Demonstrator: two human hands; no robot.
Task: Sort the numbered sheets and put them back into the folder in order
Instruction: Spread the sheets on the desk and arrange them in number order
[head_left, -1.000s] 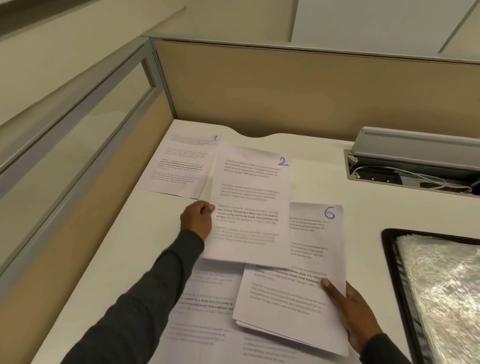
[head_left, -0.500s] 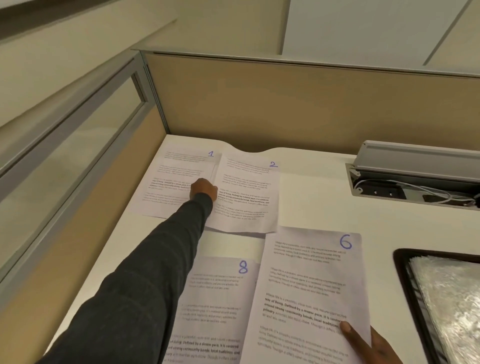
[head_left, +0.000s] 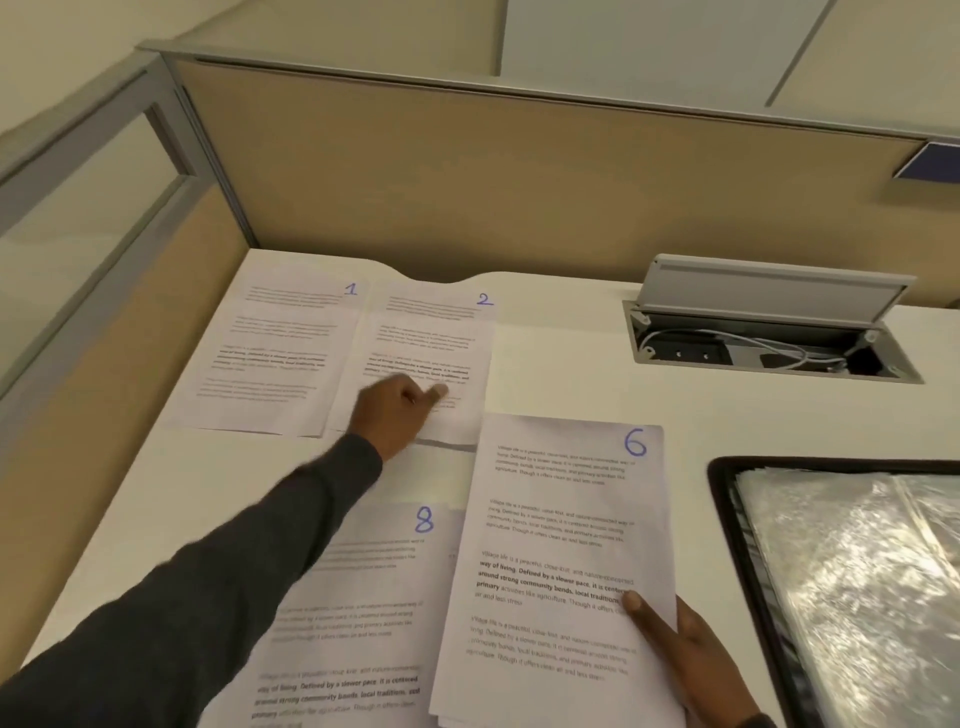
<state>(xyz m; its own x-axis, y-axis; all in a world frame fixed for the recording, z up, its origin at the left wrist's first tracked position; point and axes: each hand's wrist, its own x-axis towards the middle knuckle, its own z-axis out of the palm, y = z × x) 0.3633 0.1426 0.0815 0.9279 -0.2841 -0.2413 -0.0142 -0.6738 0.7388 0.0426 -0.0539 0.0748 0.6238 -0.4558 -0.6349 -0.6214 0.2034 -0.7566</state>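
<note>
Sheet 1 (head_left: 280, 353) lies flat at the far left of the white desk (head_left: 571, 364), and sheet 2 (head_left: 431, 338) lies right beside it. My left hand (head_left: 397, 415) rests on the lower part of sheet 2, fingers curled, thumb pointing right. Sheet 8 (head_left: 363, 597) lies near me on the desk, partly under my left sleeve. My right hand (head_left: 680, 654) grips a small stack of sheets with sheet 6 (head_left: 561, 545) on top, thumb pressed on its right edge. The black folder (head_left: 727, 519) lies open at the right, its clear plastic sleeves (head_left: 857, 571) showing.
A beige partition wall stands behind the desk and a glazed partition along its left side. An open cable hatch (head_left: 769, 343) with a raised grey lid and white cables sits at the back right.
My left hand carried sheet 2 away from me and laid it beside sheet 1; it now rests lower on that sheet. The stack topped by sheet 6 stayed in my right hand.
</note>
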